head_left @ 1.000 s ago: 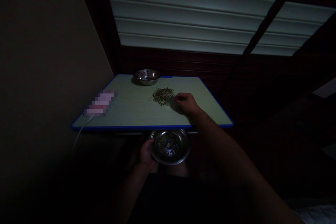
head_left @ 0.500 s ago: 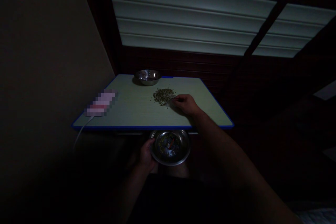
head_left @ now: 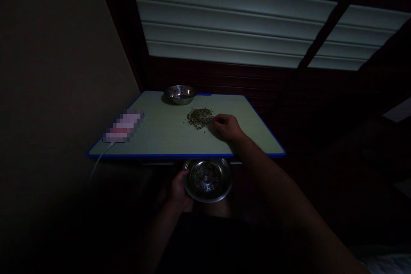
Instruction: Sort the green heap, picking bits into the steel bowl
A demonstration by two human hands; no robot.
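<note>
My left hand (head_left: 180, 190) grips the left rim of a shiny metal bowl (head_left: 224, 192), its thumb over the edge. The bowl is just below the table's front edge and has small greenish bits and a reddish mark inside. On the table lies a loose pile of small greenish-brown grains (head_left: 199, 118). At the pile's right edge is my right hand (head_left: 227, 126), its fingertips pinched together low over the tabletop. Something pale and thin may be at those fingertips, but it is too dark to make out.
A second metal bowl (head_left: 180, 95) stands at the back left of the pale table (head_left: 160, 137), which has a blue rim. A blurred pink object (head_left: 123, 126) with a white cable (head_left: 99, 159) lies at the left edge. Behind stands a dark wooden frame with pale slatted panels (head_left: 224, 21).
Hardly anything differs. My right hand's fingers have shifted very slightly at the edge of the pile; the left hand and its bowl stay in place.
</note>
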